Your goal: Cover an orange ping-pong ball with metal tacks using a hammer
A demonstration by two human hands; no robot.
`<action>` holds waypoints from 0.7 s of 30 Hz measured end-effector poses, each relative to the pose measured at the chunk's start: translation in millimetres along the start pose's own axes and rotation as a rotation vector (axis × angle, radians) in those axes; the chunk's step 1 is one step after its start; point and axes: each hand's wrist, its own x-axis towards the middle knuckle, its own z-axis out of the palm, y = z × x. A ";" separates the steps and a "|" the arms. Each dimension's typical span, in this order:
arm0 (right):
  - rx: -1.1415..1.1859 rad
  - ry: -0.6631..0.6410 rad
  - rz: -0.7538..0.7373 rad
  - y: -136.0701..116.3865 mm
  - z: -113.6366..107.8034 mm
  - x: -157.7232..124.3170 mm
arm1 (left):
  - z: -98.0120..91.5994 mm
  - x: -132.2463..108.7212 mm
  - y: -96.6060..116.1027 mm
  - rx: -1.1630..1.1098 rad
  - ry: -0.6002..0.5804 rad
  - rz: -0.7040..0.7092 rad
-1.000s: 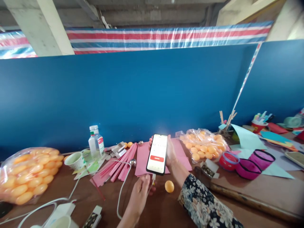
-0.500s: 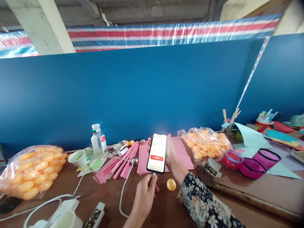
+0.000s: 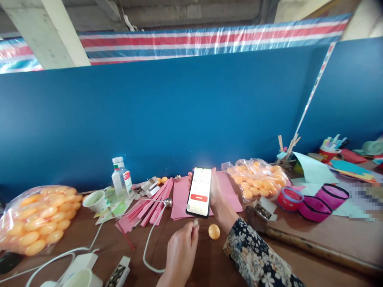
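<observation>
My right hand (image 3: 218,195) is wrapped round a smartphone (image 3: 200,192) from behind, with its lit screen toward me. A red button and dark digits show on the screen. Just below the phone's lower edge, my left hand (image 3: 182,247) pinches the plug of a white charging cable (image 3: 145,249). A small gap seems to lie between plug and phone. On the brown table right of my left hand rests an orange ball (image 3: 214,231). Pink paper sheets (image 3: 181,201) lie behind the phone.
Clear bags of orange balls stand at left (image 3: 44,223) and right (image 3: 257,179). Pink paper strips (image 3: 155,203), a bottle (image 3: 122,175), a paper cup (image 3: 94,199) and magenta fabric cups (image 3: 315,207) are around. A wooden-handled hammer (image 3: 299,237) lies at right. A blue partition (image 3: 179,119) rises behind.
My left hand has drawn slightly down from the phone's lower edge, and the plug in it has come away from the phone. The right hand keeps its hold.
</observation>
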 end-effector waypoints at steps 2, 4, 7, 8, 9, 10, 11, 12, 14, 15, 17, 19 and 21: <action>0.014 -0.003 -0.018 -6.2 -3.5 3.7 | 2.7 -6.0 -5.3 0.026 -0.036 -0.003; 0.045 -0.006 -0.050 -13.7 -7.5 5.9 | -2.0 -8.1 -13.8 0.022 -0.014 -0.034; 0.092 -0.009 -0.103 -23.9 -12.9 4.1 | -28.6 3.3 -31.9 0.194 0.069 -0.114; 0.098 -0.008 -0.114 -26.2 -14.0 2.2 | -40.9 10.5 -38.8 0.291 0.083 -0.163; 0.097 -0.006 -0.119 -27.9 -14.7 0.0 | -53.3 18.3 -45.9 0.375 0.093 -0.185; 0.095 -0.005 -0.121 -28.9 -15.1 -2.4 | -64.6 26.0 -52.7 0.444 0.100 -0.202; 0.095 -0.005 -0.121 -29.3 -15.1 -4.7 | -73.9 32.8 -59.0 0.498 0.079 -0.228; 0.096 -0.005 -0.122 -29.3 -14.9 -6.8 | -80.6 38.4 -64.1 0.542 0.071 -0.230; 0.096 -0.006 -0.114 -28.5 -14.0 -9.6 | -85.2 44.8 -69.7 0.637 0.146 -0.125; 0.094 -0.007 -0.102 -27.8 -13.5 -10.2 | -83.4 45.8 -69.6 0.643 0.184 -0.090; 0.088 -0.008 -0.072 -26.0 -12.2 -10.5 | -74.3 44.7 -63.2 0.552 0.250 -0.011; 0.080 -0.001 -0.049 -23.0 -11.2 -10.6 | -61.5 41.9 -49.8 0.324 0.300 0.039; 0.075 0.016 -0.049 -18.7 -10.7 -12.3 | -48.5 39.5 -32.4 -0.038 0.238 0.030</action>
